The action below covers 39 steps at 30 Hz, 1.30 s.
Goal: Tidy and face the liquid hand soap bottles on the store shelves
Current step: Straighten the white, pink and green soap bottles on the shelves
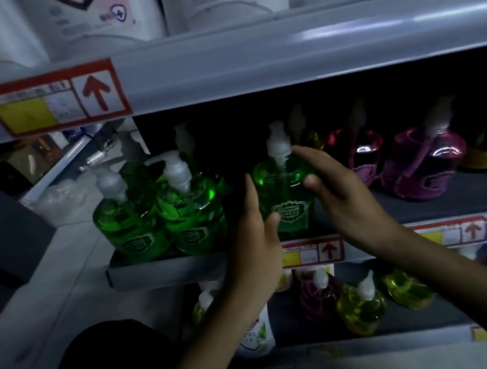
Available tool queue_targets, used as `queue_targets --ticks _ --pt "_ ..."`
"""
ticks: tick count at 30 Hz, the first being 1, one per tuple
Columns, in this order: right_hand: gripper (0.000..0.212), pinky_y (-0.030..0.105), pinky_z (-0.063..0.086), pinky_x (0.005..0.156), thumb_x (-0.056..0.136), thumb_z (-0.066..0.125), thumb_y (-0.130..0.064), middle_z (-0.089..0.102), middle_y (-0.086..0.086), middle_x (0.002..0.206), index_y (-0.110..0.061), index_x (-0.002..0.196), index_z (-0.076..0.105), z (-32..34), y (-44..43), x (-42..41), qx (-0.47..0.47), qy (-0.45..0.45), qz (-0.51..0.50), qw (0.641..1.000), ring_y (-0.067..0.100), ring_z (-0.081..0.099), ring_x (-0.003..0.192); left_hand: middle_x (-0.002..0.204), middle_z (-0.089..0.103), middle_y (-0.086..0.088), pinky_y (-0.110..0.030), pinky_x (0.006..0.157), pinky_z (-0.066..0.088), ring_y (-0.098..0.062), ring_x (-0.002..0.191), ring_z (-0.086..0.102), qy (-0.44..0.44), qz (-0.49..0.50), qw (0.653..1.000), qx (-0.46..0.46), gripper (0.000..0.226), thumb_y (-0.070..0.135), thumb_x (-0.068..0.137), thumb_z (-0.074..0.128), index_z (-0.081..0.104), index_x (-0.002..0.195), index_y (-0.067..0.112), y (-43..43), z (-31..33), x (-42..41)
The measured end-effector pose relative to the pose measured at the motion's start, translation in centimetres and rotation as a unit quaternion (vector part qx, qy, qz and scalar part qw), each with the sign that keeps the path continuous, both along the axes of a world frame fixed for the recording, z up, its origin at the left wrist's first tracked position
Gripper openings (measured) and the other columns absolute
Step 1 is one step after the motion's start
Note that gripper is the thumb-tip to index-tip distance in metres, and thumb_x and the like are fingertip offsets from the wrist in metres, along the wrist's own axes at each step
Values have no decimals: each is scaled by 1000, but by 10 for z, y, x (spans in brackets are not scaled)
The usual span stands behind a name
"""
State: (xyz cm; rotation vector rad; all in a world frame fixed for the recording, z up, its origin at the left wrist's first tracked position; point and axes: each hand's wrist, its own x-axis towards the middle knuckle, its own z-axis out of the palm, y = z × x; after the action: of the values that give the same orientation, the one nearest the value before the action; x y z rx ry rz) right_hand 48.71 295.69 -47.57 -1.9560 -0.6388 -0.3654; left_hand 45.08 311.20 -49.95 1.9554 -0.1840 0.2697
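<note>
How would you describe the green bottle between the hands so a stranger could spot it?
Find the middle shelf, under the big red-arrow tag. Past the green cluster at its left end, one green bottle stands alone between the left hand and right hand, with pink bottles to its right.

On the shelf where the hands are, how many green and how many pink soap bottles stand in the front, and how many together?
Green bottles: 3, counting the held green bottle
Pink bottles: 2
Total: 5
Dim bottles behind are left out.
</note>
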Motion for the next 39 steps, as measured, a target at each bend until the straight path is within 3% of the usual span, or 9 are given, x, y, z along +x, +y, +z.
queue_targets --ticks 4,7,10,13,16,22,27,34,39 --pt "52 6 34 99 92 45 11 48 1 137 -11 140 46 -1 5 4 -58 -29 -58 996 2 43 127 159 18 -6 -44 111 36 -23 142 28 46 9 992 113 71 21 100 42 -6 149 39 3 10 -14" --pt "60 23 43 99 83 58 0 43 2 134 -16 138 39 0 11 -6 -66 -61 -99 991 11 44 122 130 52 5 -16 83 49 -9 107 56 -62 82 973 206 48 19 96 47 38 143 28 16 36 -32" --pt "76 30 48 92 73 71 -9 27 6 142 -30 135 33 -6 17 -15 -191 -82 -101 973 25 38 126 92 50 7 -8 54 33 -6 69 49 -179 186 925 279 22 17 86 52 64 104 13 39 58 -38" --pt "78 28 42 90 74 76 -11 23 10 145 -34 138 37 -9 18 -12 -259 -107 -139 950 32 33 129 104 44 -2 -8 52 18 -5 67 37 -107 231 902 349 33 18 86 59 61 119 20 61 61 -36" --pt "75 33 46 88 78 76 -17 31 15 140 -35 140 38 -8 26 -5 -278 -124 -158 939 35 37 124 128 33 -6 -10 50 17 -4 66 34 -53 230 899 370 54 24 88 61 44 139 35 69 55 -35" --pt "84 38 51 70 73 71 -6 33 18 128 -32 144 34 0 52 8 -323 -106 -187 922 37 37 112 138 25 -6 -9 51 19 -8 76 41 -45 214 897 385 57 26 89 60 40 140 38 70 51 -31" --pt "79 35 43 55 72 73 -8 35 16 116 -30 137 37 -1 68 16 -348 -88 -222 906 37 37 105 137 24 -4 -9 51 17 -8 72 43 -39 210 903 374 55 25 88 59 41 139 39 70 50 -30" --pt "70 45 47 72 83 62 -4 39 24 119 -23 144 34 3 67 22 -333 -72 -190 921 43 37 110 133 29 -7 -12 51 19 -10 78 41 -47 215 902 371 49 24 88 59 49 135 33 67 50 -29" --pt "64 35 42 59 79 70 -16 39 18 119 -18 136 42 6 52 6 -336 -78 -179 921 36 43 106 101 55 -10 -29 59 36 -21 76 51 -126 175 904 370 33 21 88 44 64 113 13 39 54 -25"
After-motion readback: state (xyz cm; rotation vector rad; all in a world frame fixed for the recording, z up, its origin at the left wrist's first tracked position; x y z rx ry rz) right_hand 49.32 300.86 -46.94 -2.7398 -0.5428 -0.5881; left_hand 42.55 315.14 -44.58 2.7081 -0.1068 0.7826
